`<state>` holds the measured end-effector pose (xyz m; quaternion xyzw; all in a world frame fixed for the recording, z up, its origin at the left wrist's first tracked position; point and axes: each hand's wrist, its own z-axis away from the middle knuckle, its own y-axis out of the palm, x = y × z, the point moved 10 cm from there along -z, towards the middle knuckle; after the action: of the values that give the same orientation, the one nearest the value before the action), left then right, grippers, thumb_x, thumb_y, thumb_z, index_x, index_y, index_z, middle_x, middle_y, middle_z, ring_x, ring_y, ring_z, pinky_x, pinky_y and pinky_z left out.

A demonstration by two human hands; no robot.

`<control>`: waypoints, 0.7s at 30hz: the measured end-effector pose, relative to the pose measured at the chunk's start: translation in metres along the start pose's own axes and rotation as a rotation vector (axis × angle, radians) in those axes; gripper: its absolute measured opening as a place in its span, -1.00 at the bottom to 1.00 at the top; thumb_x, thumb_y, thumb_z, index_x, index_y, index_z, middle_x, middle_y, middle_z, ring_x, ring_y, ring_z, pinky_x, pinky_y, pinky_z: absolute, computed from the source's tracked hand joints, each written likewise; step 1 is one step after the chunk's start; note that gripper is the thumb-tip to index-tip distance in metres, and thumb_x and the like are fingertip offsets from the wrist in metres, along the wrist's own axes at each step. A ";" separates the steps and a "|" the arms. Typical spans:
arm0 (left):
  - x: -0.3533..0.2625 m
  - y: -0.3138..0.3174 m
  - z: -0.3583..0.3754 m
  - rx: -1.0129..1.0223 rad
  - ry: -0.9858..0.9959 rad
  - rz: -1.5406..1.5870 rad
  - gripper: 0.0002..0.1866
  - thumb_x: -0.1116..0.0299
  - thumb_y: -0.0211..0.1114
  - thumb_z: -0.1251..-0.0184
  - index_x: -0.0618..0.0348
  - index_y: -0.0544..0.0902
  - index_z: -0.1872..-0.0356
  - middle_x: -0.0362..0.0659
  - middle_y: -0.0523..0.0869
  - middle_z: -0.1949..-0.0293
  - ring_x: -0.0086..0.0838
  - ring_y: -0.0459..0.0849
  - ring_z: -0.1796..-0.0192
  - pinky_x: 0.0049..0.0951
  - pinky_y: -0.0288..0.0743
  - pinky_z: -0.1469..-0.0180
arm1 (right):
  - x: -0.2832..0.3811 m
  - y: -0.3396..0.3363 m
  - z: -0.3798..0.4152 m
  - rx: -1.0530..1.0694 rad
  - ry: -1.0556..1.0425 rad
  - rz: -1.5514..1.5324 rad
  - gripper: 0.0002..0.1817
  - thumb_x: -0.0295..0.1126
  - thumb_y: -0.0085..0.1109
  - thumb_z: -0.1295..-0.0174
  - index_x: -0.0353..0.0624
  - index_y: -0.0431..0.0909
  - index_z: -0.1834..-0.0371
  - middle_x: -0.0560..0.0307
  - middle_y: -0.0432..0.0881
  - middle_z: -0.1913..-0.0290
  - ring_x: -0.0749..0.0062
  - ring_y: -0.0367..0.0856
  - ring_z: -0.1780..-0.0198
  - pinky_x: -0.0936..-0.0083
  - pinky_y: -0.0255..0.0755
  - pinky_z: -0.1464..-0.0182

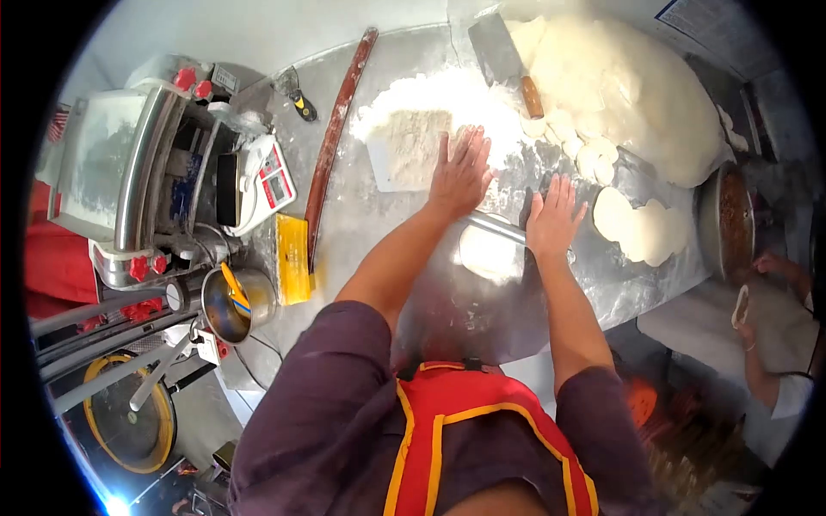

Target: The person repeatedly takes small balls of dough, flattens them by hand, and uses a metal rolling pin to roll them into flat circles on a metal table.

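A metal rolling rod (pixel 502 227) lies across a flat round of dough (pixel 492 258) on the metal table. My left hand (pixel 462 174) is at the rod's left end, its fingers stretched out and the palm low over it. At the other end, my right hand (pixel 555 219) lies flat over the rod, fingers extended and slightly apart. Neither hand is wrapped around it. Flour (pixel 430 95) is heaped just beyond my left hand, with a flat scraper-like sheet (pixel 383 168) partly under it. Rolled dough rounds (pixel 641 225) overlap to the right of my right hand.
A large dough mass (pixel 602 86) fills the back right, with small dough pieces (pixel 594 159) and a wooden-handled scraper (pixel 531 96) beside it. Left are a long red-brown stick (pixel 338 129), a scale (pixel 274 185), a yellow box (pixel 293 258) and a machine (pixel 129 163). Another person's hand (pixel 745 331) shows at right.
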<state>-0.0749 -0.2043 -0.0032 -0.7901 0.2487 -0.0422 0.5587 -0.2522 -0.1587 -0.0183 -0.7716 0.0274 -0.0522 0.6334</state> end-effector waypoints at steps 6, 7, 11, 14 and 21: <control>-0.013 -0.021 0.073 0.147 0.017 0.125 -0.32 0.07 0.14 -0.43 0.36 0.31 -0.40 0.11 0.26 -0.48 -0.09 0.11 -0.57 0.06 -0.10 -0.56 | 0.022 -0.012 0.087 0.044 -0.202 -0.215 -0.31 -0.16 0.07 -0.37 -0.28 0.19 -0.49 -0.21 0.24 -0.50 -0.05 0.20 -0.51 -0.12 -0.07 -0.52; -0.018 -0.024 0.108 0.182 0.023 0.184 -0.31 0.07 0.15 -0.43 0.38 0.29 -0.40 0.13 0.27 -0.47 -0.07 0.13 -0.56 0.06 -0.09 -0.56 | 0.027 -0.013 0.117 0.114 -0.238 -0.250 -0.29 -0.17 0.10 -0.33 -0.29 0.20 -0.48 -0.23 0.26 -0.48 -0.07 0.21 -0.50 -0.12 -0.07 -0.52; -0.035 -0.047 0.193 0.164 -0.012 0.234 -0.32 0.13 0.24 -0.37 0.41 0.33 -0.36 0.14 0.42 -0.37 -0.04 0.33 -0.46 0.01 0.13 -0.49 | 0.031 -0.021 0.181 0.253 -0.198 -0.336 -0.30 -0.31 0.20 -0.22 -0.32 0.26 -0.42 -0.24 0.31 -0.44 -0.09 0.24 -0.47 -0.11 -0.06 -0.52; -0.030 -0.041 0.175 0.129 -0.087 0.353 -0.45 0.21 0.32 -0.29 0.32 0.47 -0.22 0.11 0.59 -0.16 -0.02 0.52 -0.26 -0.06 0.33 -0.34 | 0.030 -0.026 0.176 0.143 -0.276 -0.442 -0.43 -0.46 0.27 -0.11 -0.23 0.38 -0.25 -0.13 0.45 -0.28 -0.07 0.33 -0.37 -0.08 0.03 -0.48; -0.042 0.026 0.091 0.343 -0.077 0.443 -0.69 0.25 0.41 -0.13 0.16 0.58 0.17 0.00 0.65 0.20 0.00 0.56 -0.03 -0.05 0.45 -0.04 | 0.007 -0.031 0.185 0.367 -0.388 -0.494 -0.53 -0.52 0.30 -0.05 -0.18 0.43 -0.08 -0.04 0.50 -0.15 0.02 0.39 -0.29 0.00 0.09 -0.46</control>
<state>-0.0890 -0.1137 -0.0519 -0.6113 0.3831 0.0696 0.6890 -0.2248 0.0272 -0.0236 -0.6240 -0.2902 -0.0603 0.7231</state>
